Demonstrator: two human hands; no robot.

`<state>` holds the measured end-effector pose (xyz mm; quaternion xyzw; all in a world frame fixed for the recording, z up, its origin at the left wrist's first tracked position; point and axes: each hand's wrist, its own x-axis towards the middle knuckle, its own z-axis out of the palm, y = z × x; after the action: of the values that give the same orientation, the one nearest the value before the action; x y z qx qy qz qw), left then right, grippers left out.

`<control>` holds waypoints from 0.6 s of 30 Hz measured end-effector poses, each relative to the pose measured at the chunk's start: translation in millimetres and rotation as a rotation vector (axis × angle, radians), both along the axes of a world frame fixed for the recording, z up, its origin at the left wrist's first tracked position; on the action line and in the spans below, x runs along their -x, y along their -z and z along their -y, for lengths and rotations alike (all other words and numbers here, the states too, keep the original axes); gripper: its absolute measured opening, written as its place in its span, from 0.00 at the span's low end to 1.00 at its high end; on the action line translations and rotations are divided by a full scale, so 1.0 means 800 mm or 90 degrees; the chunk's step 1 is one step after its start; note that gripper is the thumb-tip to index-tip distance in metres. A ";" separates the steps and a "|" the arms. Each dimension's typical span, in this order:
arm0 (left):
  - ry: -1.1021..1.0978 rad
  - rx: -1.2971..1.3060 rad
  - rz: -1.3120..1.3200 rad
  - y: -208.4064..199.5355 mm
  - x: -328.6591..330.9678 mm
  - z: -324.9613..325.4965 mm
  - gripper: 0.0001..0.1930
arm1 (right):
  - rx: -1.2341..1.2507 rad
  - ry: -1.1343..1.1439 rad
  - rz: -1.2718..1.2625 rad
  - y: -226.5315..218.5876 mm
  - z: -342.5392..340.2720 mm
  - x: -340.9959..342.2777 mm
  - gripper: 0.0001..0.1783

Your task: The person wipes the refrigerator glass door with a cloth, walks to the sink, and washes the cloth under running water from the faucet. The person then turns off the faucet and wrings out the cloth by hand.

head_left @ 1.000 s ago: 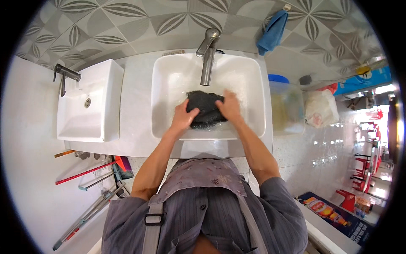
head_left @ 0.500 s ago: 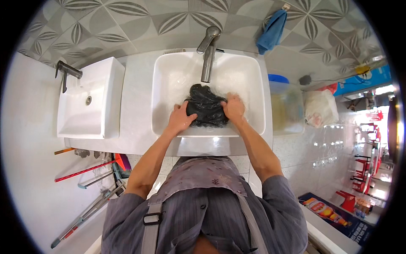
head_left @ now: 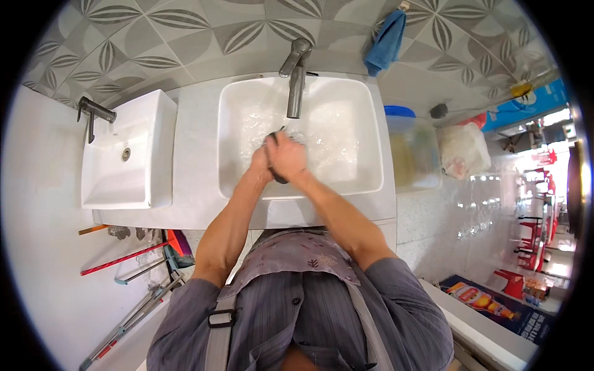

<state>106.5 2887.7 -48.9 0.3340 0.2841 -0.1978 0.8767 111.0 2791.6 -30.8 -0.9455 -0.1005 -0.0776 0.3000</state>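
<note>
Dark cloth (head_left: 280,179) is bunched between our hands, within the white sink (head_left: 378,142) and on our side of the tap (head_left: 296,93). Our left hand (head_left: 260,162) and right hand (head_left: 288,156) are closed around it, hiding most of it. We judge ourselves partway along: the cloth is gathered into a wad, water (head_left: 337,147) lies in the sink, and nothing is yet spread out or set on the tabletop (head_left: 197,154).

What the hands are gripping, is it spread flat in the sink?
No, the dark cloth is bunched up between the left hand and the right hand, mostly hidden by them.
</note>
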 end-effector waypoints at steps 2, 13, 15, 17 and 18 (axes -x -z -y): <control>0.032 -0.040 0.046 -0.003 0.009 -0.013 0.18 | 0.152 -0.088 0.041 -0.012 0.028 -0.029 0.15; 0.040 0.030 0.009 -0.035 0.015 -0.042 0.34 | -0.295 -0.016 -0.256 -0.030 0.004 0.012 0.24; 0.070 0.160 0.070 0.016 0.006 -0.062 0.33 | -0.373 -0.067 -0.223 -0.039 -0.015 0.023 0.21; 0.135 0.354 0.194 0.020 0.003 -0.056 0.24 | -0.314 -0.060 -0.073 -0.049 -0.034 0.044 0.15; 0.136 0.353 0.193 0.008 0.002 -0.044 0.24 | -0.296 -0.052 -0.046 -0.054 -0.038 0.049 0.13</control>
<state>105.2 2923.1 -55.4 0.1360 0.0491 -0.3064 0.9408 71.9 2821.7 12.3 -0.8482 -0.1072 -0.0526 0.5161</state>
